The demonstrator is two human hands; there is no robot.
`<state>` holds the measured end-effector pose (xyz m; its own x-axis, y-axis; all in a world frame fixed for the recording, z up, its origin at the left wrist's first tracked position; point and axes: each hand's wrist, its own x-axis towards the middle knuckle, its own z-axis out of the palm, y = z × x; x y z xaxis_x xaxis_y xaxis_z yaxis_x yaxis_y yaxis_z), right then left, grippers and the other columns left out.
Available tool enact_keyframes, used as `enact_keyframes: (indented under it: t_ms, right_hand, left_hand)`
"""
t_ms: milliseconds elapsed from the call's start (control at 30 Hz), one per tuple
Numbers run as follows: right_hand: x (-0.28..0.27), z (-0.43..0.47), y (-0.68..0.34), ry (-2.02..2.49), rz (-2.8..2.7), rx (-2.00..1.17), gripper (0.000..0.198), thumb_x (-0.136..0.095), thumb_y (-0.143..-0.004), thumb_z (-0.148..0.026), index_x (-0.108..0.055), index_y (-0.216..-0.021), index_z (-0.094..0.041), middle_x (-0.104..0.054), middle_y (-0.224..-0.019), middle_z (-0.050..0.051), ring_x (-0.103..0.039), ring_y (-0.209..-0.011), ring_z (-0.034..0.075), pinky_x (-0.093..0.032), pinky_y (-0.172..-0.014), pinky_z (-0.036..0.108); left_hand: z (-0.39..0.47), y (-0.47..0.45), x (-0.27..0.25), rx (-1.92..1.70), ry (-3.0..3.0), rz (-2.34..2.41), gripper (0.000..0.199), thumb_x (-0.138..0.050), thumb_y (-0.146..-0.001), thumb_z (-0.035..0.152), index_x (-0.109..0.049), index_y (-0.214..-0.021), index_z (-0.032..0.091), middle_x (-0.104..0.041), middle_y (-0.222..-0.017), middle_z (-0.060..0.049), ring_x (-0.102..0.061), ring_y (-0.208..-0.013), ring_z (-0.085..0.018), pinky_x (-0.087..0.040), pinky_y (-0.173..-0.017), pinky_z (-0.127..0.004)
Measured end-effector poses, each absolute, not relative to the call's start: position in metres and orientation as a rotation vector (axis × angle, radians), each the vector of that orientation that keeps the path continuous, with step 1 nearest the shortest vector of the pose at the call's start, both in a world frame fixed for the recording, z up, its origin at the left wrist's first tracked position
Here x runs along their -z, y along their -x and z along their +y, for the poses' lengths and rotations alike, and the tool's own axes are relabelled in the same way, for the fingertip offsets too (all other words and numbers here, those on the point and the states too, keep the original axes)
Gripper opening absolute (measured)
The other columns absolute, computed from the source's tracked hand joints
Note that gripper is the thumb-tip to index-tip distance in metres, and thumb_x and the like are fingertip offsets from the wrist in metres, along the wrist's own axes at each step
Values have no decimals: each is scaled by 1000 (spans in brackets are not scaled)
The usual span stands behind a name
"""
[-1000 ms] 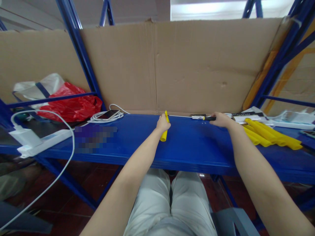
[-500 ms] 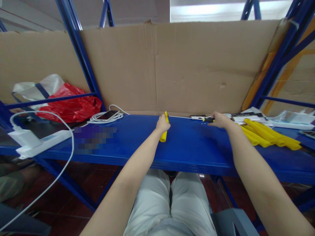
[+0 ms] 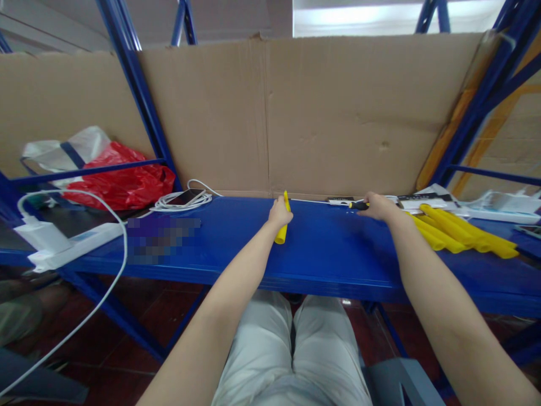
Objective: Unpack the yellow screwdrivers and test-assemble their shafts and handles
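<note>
Near the middle of the blue shelf, my left hand (image 3: 279,212) is closed around a yellow tube (image 3: 280,234), whose open lower end points toward me. The tube's upper tip shows above my fingers, and the middle is hidden by the hand. Farther right, my right hand (image 3: 377,206) has its fingers closed on the right end of a black-and-yellow tool handle (image 3: 358,206), which looks like a screwdriver's. The handle lies near the shelf's back edge and points left. Several more yellow tubes (image 3: 459,228) lie in a pile to the right of that hand.
Cardboard (image 3: 338,113) stands along the back of the blue shelf (image 3: 236,242). On the left are a white power strip (image 3: 88,242) with a looping cable, a coiled white cable (image 3: 180,201) and a red plastic bag (image 3: 122,179). Another power strip (image 3: 502,213) sits at the far right.
</note>
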<state>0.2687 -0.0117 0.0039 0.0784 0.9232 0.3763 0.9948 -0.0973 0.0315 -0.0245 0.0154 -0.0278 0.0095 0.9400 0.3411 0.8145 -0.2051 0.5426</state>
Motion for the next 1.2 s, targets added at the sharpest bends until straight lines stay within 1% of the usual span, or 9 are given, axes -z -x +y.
enact_keyframes:
  t_ms: [133,300,433,567,667,833,967,1067,1200]
  right_hand:
    - [-5,-14,-268,2114,-1944,363,43,-69,-64,-34,-63,-103,-17,-69,-87,10,-64,-79,25,-45,-61,28]
    - [-9,-18,-267,2047,-2029,213,27,-58,-70,-29,-68,-93,-20,-70,-79,5,-65,-75,21,-44,-60,25]
    - [-9,-17,-267,2021,-2067,265,20,-60,-67,-27,-68,-85,-21,-69,-75,5,-64,-74,22,-44,-61,26]
    - [-3,-11,-271,2052,-1975,408,30,-67,-64,-35,-65,-89,-20,-69,-83,8,-64,-77,25,-45,-62,29]
    - [-1,-8,-274,2053,-1944,399,36,-69,-63,-39,-64,-93,-20,-69,-86,8,-64,-78,25,-46,-63,29]
    - [-5,-12,-272,2030,-2005,284,30,-65,-66,-32,-67,-94,-21,-70,-88,7,-65,-83,24,-47,-66,28]
    - [-7,-15,-271,2045,-2004,245,33,-58,-70,-28,-69,-100,-20,-71,-90,7,-65,-87,25,-47,-70,29]
    - [-6,-13,-271,2046,-1984,362,32,-61,-68,-29,-68,-98,-21,-70,-89,7,-64,-88,26,-47,-71,30]
    - [-6,-14,-270,2109,-1886,439,38,-65,-66,-40,-63,-99,-21,-69,-87,9,-63,-85,27,-46,-69,33]
  left_hand:
    - [15,25,28,-975,-2078,1845,45,-62,-73,10,-46,-114,17,-56,-117,-13,-57,-110,-24,-45,-88,-30]
    - [16,26,28,-969,-2073,1840,45,-61,-72,10,-46,-114,17,-56,-117,-12,-57,-110,-23,-45,-88,-29]
    - [16,26,28,-977,-2071,1836,46,-62,-72,10,-46,-114,18,-56,-117,-12,-57,-110,-23,-45,-87,-29]
    - [17,26,29,-983,-2079,1821,45,-62,-72,10,-46,-114,17,-56,-117,-13,-57,-110,-24,-45,-88,-30]
    - [17,26,29,-983,-2079,1821,46,-61,-72,10,-46,-115,17,-56,-117,-13,-57,-110,-24,-45,-88,-30]
    - [18,26,30,-979,-2084,1827,46,-60,-72,10,-45,-115,17,-56,-117,-13,-57,-110,-23,-45,-88,-29]
    - [16,25,29,-979,-2088,1823,45,-60,-73,9,-46,-115,16,-57,-116,-14,-56,-110,-24,-45,-88,-31]
    - [15,25,29,-981,-2082,1818,46,-61,-72,9,-46,-115,16,-56,-117,-14,-56,-111,-24,-45,-88,-31]
    - [14,24,28,-978,-2086,1817,46,-61,-73,10,-45,-116,16,-56,-117,-14,-56,-110,-24,-45,-89,-31]
